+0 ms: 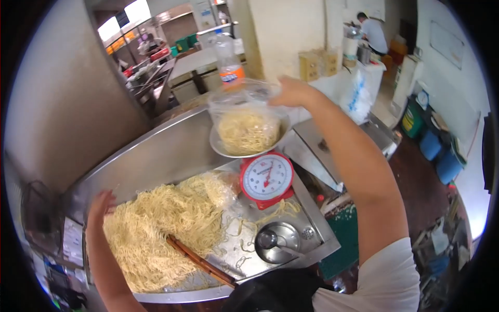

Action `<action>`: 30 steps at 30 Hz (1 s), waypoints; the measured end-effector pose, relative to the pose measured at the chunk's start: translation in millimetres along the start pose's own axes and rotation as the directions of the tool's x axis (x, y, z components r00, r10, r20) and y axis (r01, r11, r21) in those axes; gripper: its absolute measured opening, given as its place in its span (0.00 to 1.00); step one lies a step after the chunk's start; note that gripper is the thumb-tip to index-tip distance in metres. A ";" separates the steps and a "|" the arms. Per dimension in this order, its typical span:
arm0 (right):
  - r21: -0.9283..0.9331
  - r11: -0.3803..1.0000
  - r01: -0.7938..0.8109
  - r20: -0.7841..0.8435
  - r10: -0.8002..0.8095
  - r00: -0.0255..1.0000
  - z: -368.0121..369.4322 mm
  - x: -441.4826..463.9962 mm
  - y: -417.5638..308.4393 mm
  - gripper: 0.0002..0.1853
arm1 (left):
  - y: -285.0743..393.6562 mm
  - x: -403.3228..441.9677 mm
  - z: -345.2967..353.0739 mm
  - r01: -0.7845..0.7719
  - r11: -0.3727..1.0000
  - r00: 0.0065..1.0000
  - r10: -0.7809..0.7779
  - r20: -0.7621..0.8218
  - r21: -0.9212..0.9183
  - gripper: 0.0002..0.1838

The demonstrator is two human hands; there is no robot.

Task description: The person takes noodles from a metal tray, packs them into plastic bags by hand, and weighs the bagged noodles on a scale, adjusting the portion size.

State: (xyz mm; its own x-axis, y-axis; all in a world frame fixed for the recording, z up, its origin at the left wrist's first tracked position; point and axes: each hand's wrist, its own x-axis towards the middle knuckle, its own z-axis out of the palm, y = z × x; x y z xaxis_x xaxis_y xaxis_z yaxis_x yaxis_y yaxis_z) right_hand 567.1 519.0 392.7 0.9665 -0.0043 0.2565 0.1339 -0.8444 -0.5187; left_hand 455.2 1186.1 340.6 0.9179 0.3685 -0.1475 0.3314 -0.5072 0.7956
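A clear plastic bag (247,127) of yellow noodles rests in the metal pan (214,140) of a red scale (266,177). My right hand (293,93) is closed on the bag's upper right edge, its fingers slightly blurred. At the left edge of a big heap of noodles (161,229), my left hand (102,204) is open, with fingers apart and nothing held. The heap lies in a metal tray (150,148). Another clear bag (221,192) lies partly over the heap, left of the scale. Wooden sticks (200,262) lean across the heap's front.
A metal bowl (278,243) with a ladle (267,239) sits front right in the tray. Behind the scale stands a bottle with an orange label (228,62). A person in a light shirt (373,35) is at the back right. Blue bins (431,145) stand far right.
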 end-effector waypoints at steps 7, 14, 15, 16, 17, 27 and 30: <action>0.812 0.575 -0.104 -0.043 0.237 0.971 22.6 4.1 -89.8 0.05 | 141.0 -78.3 140.5 -0.442 0.895 0.837 0.433 0.335 -0.052 0.46; 0.782 0.582 0.222 -0.096 -0.240 0.966 10.5 -29.3 -253.6 0.08 | 162.2 -66.8 175.6 -0.484 0.750 0.770 0.610 0.187 -0.451 0.66; 0.787 0.564 0.249 -0.086 -0.300 0.950 1.5 -48.5 -275.1 0.07 | 158.8 -64.4 166.6 -0.470 0.696 0.764 0.629 0.145 -0.543 0.66; 0.829 0.501 0.248 -0.064 -0.356 0.932 -5.3 -64.3 -291.5 0.07 | 158.7 -75.3 147.2 -0.416 0.690 0.778 0.608 0.162 -0.592 0.63; 0.867 0.435 0.242 -0.050 -0.406 0.912 -8.3 -77.9 -304.7 0.07 | 154.8 -70.7 135.6 -0.386 0.657 0.775 0.612 0.158 -0.648 0.57; 0.802 0.504 -0.320 0.554 -0.429 0.713 154.6 -231.5 -318.8 0.05 | -43.9 -173.8 47.0 -0.280 0.847 0.866 0.426 0.262 -0.452 0.21; 0.534 0.782 -0.322 0.788 -0.322 0.525 220.9 -275.8 -280.4 0.06 | -154.3 -203.8 69.4 -0.085 0.726 0.975 0.203 0.094 -0.683 0.17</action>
State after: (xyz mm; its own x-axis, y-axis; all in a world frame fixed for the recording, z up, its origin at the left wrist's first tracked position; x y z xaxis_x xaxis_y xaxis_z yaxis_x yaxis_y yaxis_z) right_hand 311.4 875.3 287.3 0.6366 0.6917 -0.3409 -0.0898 -0.3725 -0.9237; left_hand 232.2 1135.2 207.1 0.9824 0.1832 -0.0378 0.0134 0.1327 0.9911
